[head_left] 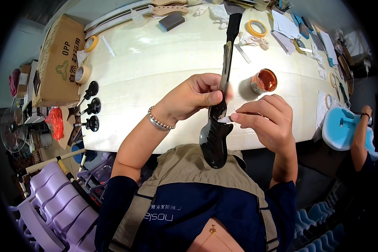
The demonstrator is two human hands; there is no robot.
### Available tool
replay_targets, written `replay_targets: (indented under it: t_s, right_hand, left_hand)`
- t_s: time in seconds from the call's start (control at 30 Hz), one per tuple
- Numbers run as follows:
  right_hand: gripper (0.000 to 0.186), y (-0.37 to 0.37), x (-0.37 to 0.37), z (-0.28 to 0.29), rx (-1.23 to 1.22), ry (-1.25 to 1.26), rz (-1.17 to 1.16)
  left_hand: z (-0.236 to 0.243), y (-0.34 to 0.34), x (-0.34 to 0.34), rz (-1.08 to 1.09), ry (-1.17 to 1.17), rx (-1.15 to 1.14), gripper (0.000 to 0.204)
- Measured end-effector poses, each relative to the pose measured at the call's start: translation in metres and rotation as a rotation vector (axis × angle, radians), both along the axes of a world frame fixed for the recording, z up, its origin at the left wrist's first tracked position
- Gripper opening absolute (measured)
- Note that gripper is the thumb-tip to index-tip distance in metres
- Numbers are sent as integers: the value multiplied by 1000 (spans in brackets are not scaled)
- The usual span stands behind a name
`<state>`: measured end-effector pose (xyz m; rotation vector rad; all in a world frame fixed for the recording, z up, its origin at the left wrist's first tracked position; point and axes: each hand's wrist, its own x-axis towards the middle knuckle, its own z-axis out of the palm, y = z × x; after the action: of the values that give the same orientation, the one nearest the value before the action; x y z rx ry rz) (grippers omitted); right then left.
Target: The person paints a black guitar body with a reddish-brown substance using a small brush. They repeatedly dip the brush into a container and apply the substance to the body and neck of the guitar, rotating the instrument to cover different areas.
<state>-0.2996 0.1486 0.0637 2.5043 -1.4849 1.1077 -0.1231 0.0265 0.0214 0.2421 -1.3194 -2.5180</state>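
A small glossy black guitar point(214, 140) stands upright before me, its neck point(228, 63) pointing away across the table. My left hand point(199, 92) is closed around the lower neck, just above the body; some of its fingers are hidden behind the neck. Between thumb and fingertips, my right hand point(269, 119) pinches a small, thin whitish piece point(225, 120). Its tip touches or nearly touches the body where the neck joins; what the piece is I cannot make out. Beyond my right hand, an open can point(264, 80) with reddish-brown stuff inside sits on the table.
Three small black guitars point(93, 106) lie at the table's left edge near a cardboard box point(61, 59). Tape rolls point(256, 28), a dark block point(171, 22) and guitar necks point(169, 10) lie farther back. At right, another person's arm point(360, 134) rests on a light-blue guitar body point(338, 132).
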Motion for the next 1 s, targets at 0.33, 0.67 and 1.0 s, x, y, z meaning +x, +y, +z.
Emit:
replay_targets:
  t_s: [0.33, 0.67, 1.0]
  right_hand:
    - [16, 10, -18, 2, 603, -1166, 138]
    - [28, 49, 51, -16, 411, -1221, -123]
    - [32, 31, 69, -36, 71, -891, -271]
  left_hand:
    - [-1, -7, 3, 117, 18, -50, 22]
    - [-4, 31, 12, 905, 116, -824, 24]
    - [12, 55, 11, 928, 158, -1054, 31]
